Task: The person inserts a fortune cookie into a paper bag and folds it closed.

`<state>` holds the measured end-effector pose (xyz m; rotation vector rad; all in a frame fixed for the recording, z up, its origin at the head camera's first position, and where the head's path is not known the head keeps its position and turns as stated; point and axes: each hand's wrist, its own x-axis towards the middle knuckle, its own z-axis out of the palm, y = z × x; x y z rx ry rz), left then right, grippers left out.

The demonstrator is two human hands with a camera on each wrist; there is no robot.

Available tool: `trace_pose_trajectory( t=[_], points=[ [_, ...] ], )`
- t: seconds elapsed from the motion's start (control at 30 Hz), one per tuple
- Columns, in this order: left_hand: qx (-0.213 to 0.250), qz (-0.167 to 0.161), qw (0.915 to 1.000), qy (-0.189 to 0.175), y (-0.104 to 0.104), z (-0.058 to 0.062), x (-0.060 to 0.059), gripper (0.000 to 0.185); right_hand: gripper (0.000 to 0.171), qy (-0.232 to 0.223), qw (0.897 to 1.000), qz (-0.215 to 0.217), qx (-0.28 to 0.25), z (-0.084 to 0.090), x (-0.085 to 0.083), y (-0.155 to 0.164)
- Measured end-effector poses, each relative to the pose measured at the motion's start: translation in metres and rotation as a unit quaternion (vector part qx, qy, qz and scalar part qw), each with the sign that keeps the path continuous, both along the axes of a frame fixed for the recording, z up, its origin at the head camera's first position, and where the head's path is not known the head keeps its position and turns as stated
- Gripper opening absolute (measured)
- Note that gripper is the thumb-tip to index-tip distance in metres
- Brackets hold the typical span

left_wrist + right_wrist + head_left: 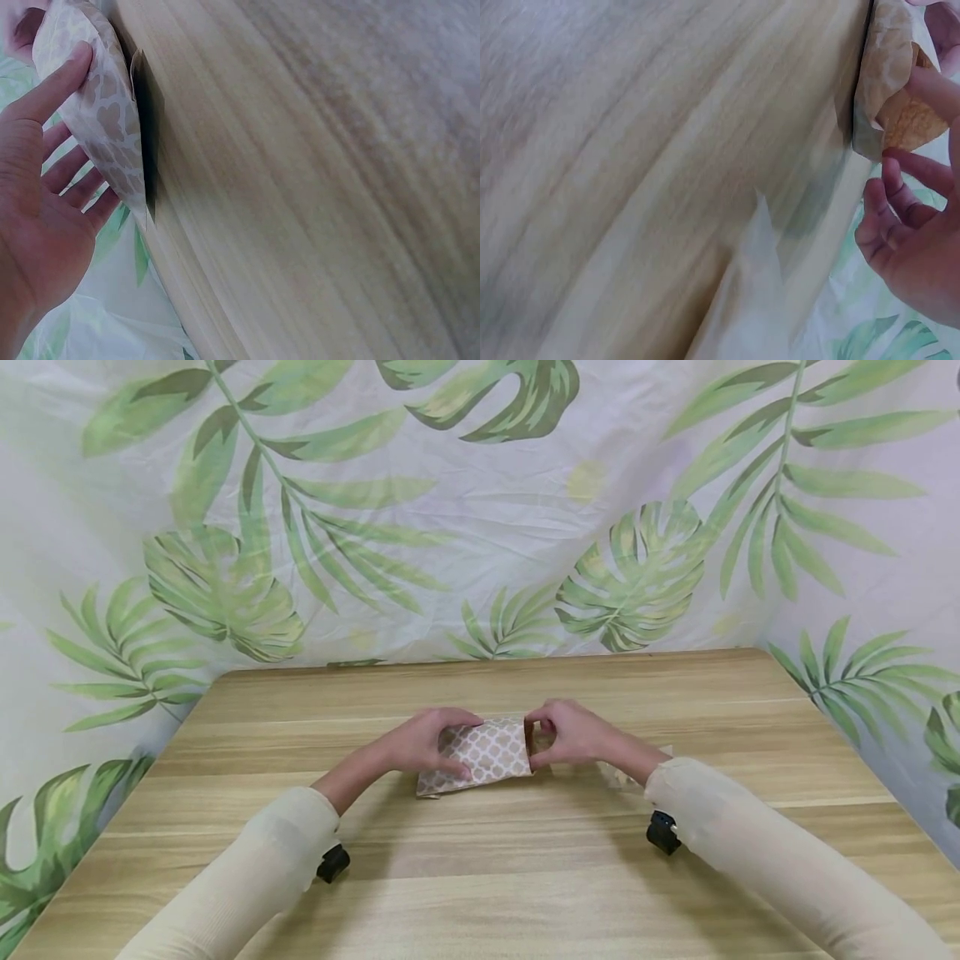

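A tan paper bag (495, 752) with a white lattice pattern lies on its side above the table, its mouth facing right. My left hand (427, 743) grips the bag's body from the left; in the left wrist view its thumb presses the patterned face, with the fingers on the other side. My right hand (570, 735) is at the mouth, thumb on the near edge and curled fingers on the far edge. The right wrist view shows the bag's plain brown inside (911, 124) between thumb and index finger. How deep the fingers reach in is partly hidden.
A crumpled translucent plastic bag (621, 778) lies on the wooden table (510, 877) under the right forearm; its contents are hard to make out. One pointed corner of the plastic bag (757, 270) stands up in the right wrist view. A leaf-patterned cloth (487, 543) hangs behind the table.
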<state>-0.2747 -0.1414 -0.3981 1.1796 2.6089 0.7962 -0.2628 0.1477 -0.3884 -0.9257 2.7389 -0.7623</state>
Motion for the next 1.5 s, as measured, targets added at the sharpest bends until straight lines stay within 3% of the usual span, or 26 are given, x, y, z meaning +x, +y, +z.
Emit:
trace_pose_trajectory(
  t=[0.1, 0.4, 0.63, 1.0, 1.23, 1.5],
  points=[
    [0.0, -0.002, 1.0, 0.0, 0.0, -0.001, -0.001, 0.079, 0.065, 0.0, 1.0, -0.019, 0.023, 0.005, 0.002, 0.002],
    [0.001, 0.001, 1.0, -0.002, 0.0, -0.002, -0.002, 0.08, 0.054, 0.013, 0.997, -0.023, 0.071, 0.003, 0.004, 0.007],
    [0.003, 0.001, 1.0, -0.007, -0.001, 0.002, 0.0, 0.079, 0.06, -0.003, 0.998, -0.031, 0.049, 0.008, 0.005, 0.011],
    [0.001, 0.001, 0.9999, -0.012, -0.005, 0.005, -0.002, 0.081, 0.049, 0.004, 0.999, -0.036, 0.024, 0.015, 0.004, 0.029],
    [0.002, -0.001, 0.9999, -0.01, -0.008, 0.004, -0.004, 0.082, 0.046, 0.001, 1.0, -0.011, 0.013, 0.019, 0.004, 0.053],
    [0.006, -0.002, 0.9998, -0.018, -0.009, 0.005, -0.005, 0.082, 0.043, -0.026, 0.999, 0.022, 0.041, 0.024, 0.005, 0.073]
  ],
)
